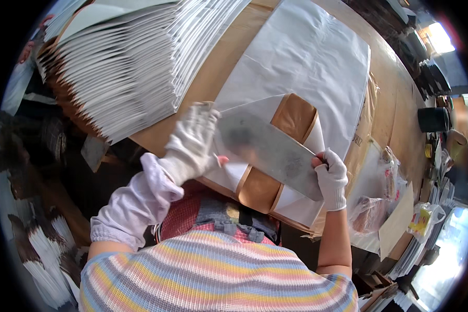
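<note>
A white paper sack [317, 57] lies flat on the table, its near end folded open so that brown inner flaps [260, 190] show. Across this end, slanting down to the right, is a flat grey rectangular plate [275, 151]. My right hand [332, 177], in a white fingerless glove, grips the plate's right end, thumb on top. At the plate's left end is my left hand [192, 138], gloved and blurred by motion. Its thumb stands apart from the fingers; whether it touches the plate I cannot tell.
A thick stack of white paper sacks [125, 67] fans out at the far left of the brown-covered table [213, 62]. Clear plastic bags [372, 210] and a cardboard sheet [395, 221] lie at the right. A dark green container [432, 119] stands beyond. More stacked sacks [47, 260] are at lower left.
</note>
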Tool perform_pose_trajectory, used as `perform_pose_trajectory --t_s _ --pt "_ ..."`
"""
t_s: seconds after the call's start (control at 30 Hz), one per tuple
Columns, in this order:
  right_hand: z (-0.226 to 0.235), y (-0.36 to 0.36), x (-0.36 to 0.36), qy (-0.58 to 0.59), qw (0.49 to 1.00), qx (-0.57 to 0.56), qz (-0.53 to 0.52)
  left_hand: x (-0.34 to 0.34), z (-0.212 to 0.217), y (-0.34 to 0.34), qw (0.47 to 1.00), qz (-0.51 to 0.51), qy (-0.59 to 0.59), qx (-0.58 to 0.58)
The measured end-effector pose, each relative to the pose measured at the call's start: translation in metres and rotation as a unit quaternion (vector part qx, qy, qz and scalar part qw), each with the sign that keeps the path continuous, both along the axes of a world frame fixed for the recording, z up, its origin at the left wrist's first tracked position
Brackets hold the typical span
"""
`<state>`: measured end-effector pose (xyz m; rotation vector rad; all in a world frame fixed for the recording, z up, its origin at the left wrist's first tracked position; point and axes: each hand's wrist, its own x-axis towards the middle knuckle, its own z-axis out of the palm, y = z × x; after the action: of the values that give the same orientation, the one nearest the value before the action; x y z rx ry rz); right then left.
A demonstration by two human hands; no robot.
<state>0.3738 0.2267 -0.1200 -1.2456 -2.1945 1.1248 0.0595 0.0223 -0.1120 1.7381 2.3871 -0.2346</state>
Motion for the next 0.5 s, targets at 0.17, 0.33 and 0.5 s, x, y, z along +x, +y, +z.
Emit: perform_pose_trajectory --t_s 0.17,0.33,0.5 --pt "0.003 0.002 -0.018 -0.029 0.997 0.070 0.028 -0.003 -0.010 -0.015 0.990 -0.016 0.065 0.122" --pt "0.008 0.004 -0.030 -0.039 0.994 0.093 0.039 0.024 -0.017 -0.012 0.935 -0.171 -0.136 0.281" --pt "0.008 0.004 -0.032 -0.043 0.994 0.090 0.045 0.024 -0.018 -0.014 0.936 -0.167 -0.140 0.278"
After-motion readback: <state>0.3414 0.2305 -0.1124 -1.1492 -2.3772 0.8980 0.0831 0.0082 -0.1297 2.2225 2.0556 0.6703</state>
